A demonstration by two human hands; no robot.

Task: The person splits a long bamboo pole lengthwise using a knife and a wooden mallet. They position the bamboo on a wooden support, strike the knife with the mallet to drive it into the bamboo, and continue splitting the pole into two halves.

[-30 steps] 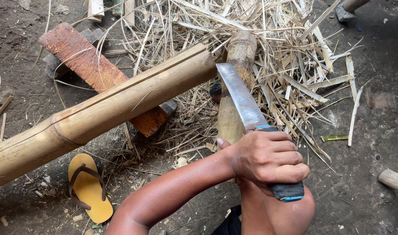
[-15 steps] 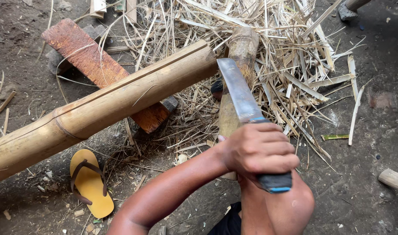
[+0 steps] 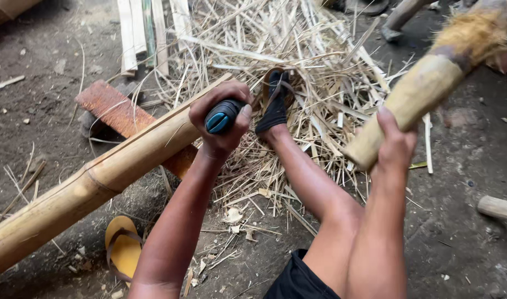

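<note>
- The left hand [image 3: 220, 119] is wrapped tight around a black and blue knife handle [image 3: 223, 115], right at the end of the long, round, yellow bamboo pole [image 3: 98, 180].
- The right hand [image 3: 394, 145] squeezes a thick, rough wooden club [image 3: 425, 88], held up in the air.

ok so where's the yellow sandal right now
The yellow rubber sandal lies on the dirt floor at lower left of the head view, just below the long bamboo pole.

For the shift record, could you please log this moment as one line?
left hand: grips knife handle at bamboo pole | right hand: raises wooden club | yellow sandal on ground
</note>
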